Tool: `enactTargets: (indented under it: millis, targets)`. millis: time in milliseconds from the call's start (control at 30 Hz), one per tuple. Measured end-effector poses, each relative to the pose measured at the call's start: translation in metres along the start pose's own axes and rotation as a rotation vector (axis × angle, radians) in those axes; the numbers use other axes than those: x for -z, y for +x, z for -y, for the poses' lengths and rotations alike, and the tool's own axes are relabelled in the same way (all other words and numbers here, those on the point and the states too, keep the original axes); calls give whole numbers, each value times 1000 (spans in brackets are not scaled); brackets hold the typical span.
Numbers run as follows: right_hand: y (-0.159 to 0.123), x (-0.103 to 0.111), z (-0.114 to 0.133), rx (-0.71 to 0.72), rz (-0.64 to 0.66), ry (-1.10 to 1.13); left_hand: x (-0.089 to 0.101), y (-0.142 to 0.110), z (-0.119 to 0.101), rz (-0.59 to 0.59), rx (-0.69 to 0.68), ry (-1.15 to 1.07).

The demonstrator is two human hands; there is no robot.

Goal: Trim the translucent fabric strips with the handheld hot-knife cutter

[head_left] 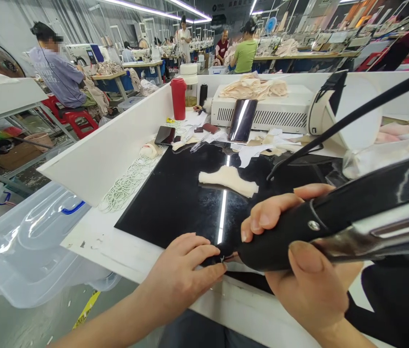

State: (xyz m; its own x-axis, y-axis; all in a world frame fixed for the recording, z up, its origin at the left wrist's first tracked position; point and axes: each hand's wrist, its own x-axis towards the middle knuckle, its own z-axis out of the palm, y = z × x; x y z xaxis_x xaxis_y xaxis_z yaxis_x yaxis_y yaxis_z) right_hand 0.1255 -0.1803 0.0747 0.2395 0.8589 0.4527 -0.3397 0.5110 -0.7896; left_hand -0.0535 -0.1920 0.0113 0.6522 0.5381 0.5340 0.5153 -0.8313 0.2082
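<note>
My right hand (309, 275) is closed around a black handheld tool with a silver lever (334, 220), which reaches in from the right edge. Its dark, narrow end points down and left towards my left hand. My left hand (190, 266) is closed, with thumb and fingertips pinching a small dark piece (209, 261) right by the tool's tip. Just what this piece is cannot be made out. Both hands are over the near edge of a glossy black mat (175, 193). Beyond them a cream cut fabric piece (228, 181) lies on the mat.
Tangled pale green cord (128, 186) lies left of the mat. Phones (242, 121), a red cup (178, 99) and scraps stand further back, before a white vented box (262, 111). A black curved rod (352, 116) crosses the right side. People sit at sewing tables beyond.
</note>
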Motion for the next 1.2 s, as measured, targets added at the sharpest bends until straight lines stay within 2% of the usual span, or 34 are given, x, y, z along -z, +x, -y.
enactTargets:
  millis: [300,500,933,1033,1100,1200]
  targets:
    - [1,3,2,1,25,12,4,0,2,-16,8,-77]
    - [-2,2,11,-14,8,15,10,3,2,-16,69,-164]
    - [-7,3,8,-7,37,-43,4,3,3,12,31,-107]
    - [-2,9,13,19,-7,-55,3,0,3,33,12,-102]
    - [5,13,19,42,-83,-68,3,2,6,57,0,-112]
    - [17,19,29,62,-181,-81,4,13,15,100,-35,-143]
